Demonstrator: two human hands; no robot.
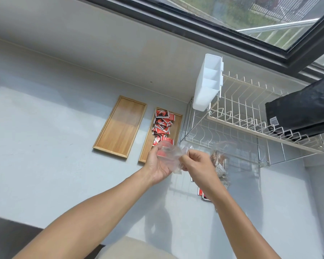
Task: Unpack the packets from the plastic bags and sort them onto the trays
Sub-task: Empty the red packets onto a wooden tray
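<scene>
My left hand [158, 166] and my right hand [199, 165] both grip a crumpled clear plastic bag [171, 156] held above the counter; something red shows through the plastic. Behind it, a wooden tray [178, 124] holds several red packets [162, 124] in a row. To its left lies a second wooden tray [120, 127] with nothing on it. Right of my right hand, another clear bag [220, 161] with brown packets rests on the counter. Red packets [202, 193] peek out from under my right forearm.
A white wire dish rack [251, 128] stands at the right with a white plastic cutlery holder [207, 83] on its end and a black bag [305, 113] on top. The pale counter [45, 146] meets a wall below a window [251, 14].
</scene>
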